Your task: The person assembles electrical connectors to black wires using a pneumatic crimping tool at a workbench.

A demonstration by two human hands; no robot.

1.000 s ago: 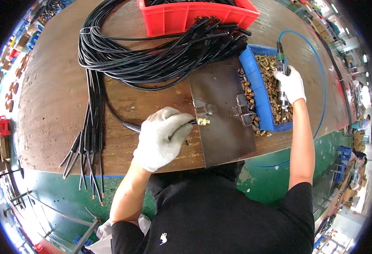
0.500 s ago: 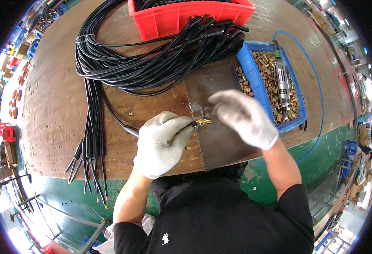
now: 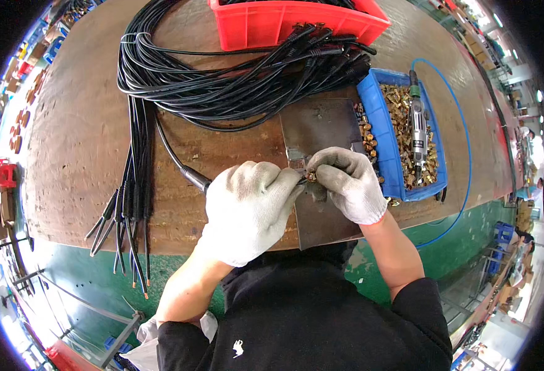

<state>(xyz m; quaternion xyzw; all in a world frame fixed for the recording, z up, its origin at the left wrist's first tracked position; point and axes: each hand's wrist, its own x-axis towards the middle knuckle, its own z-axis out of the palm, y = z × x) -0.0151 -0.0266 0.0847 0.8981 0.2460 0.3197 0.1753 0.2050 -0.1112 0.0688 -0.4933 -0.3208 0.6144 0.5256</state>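
My left hand (image 3: 247,207), in a white knit glove, is closed around a black cable (image 3: 194,179). A thick black sleeve on that cable shows to the left of the glove, and its tip comes out on the right. A small brass fitting (image 3: 311,176) sits at this tip. My gloved right hand (image 3: 349,185) pinches the fitting between thumb and fingers, which partly cover it. Both hands meet over a dark metal plate (image 3: 321,222) that lies on the brown table (image 3: 74,185).
A bundle of black cables (image 3: 160,80) lies at the far left, bare copper ends overhanging the front edge. Behind it stands a red bin (image 3: 303,25). A blue bin (image 3: 377,123) of brass parts holds a silver air tool (image 3: 418,133) with a blue hose (image 3: 468,142); loose brass parts lie beside it.
My right hand has come down and left to the cable tip and closed on the brass fitting. My left hand still grips the cable. The view has shifted slightly.
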